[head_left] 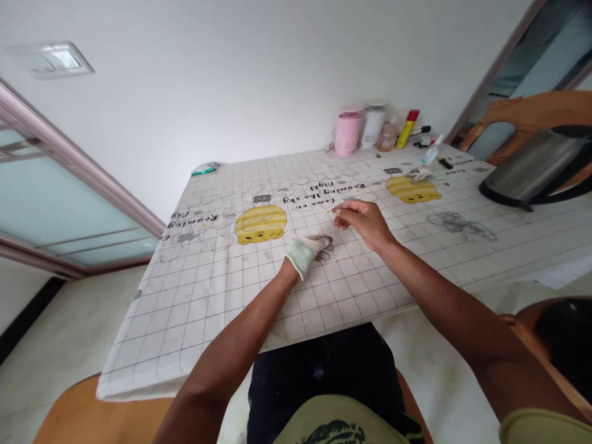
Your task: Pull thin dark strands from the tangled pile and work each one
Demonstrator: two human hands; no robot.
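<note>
Hands [367,225] inside near tablecloth edge [319,328]; kettle [534,165] well rightward.

A white wall [194,92] with a light switch [58,60] at its upper left rises behind the table [194,296], whose pale cloth is printed with a dark grid and yellow bears. Pink-framed frosted panels [69,213] stand past the tabletop's left edge, over a pale, glossy floor [78,333]. Wooden chairs [527,111] stand around it, one beyond the far right corner, by a doorway [531,61], in soft, even light.
</note>
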